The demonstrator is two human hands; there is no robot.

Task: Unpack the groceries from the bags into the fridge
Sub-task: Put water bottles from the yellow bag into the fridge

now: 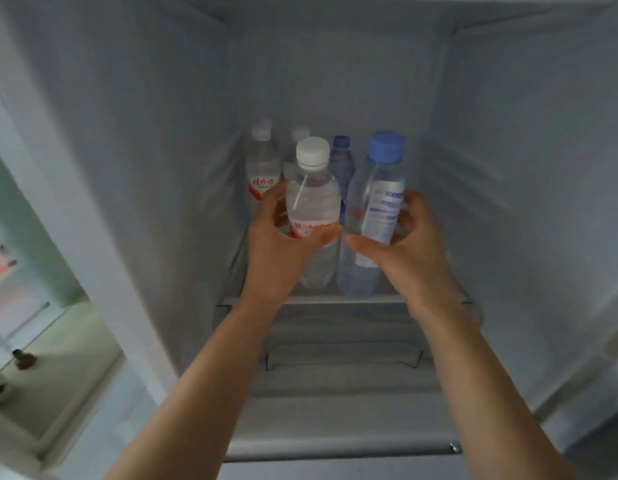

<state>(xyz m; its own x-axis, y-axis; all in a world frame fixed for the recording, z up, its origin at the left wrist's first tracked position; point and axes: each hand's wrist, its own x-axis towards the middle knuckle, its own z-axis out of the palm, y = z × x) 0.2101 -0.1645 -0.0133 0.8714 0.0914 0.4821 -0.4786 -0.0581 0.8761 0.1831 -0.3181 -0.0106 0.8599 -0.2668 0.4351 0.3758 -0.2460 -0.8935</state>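
Observation:
Both my arms reach into the open fridge. My left hand grips a clear water bottle with a white cap and red label, upright above the glass shelf. My right hand grips a taller clear bottle with a blue cap and pale blue label, right beside the first. Behind them stand two white-capped red-label bottles and a small blue-capped bottle at the back of the shelf.
Grey fridge walls close in left and right. A lower shelf with a raised rail lies under my forearms. The fridge door with its bins hangs open at the left, holding a small dark bottle.

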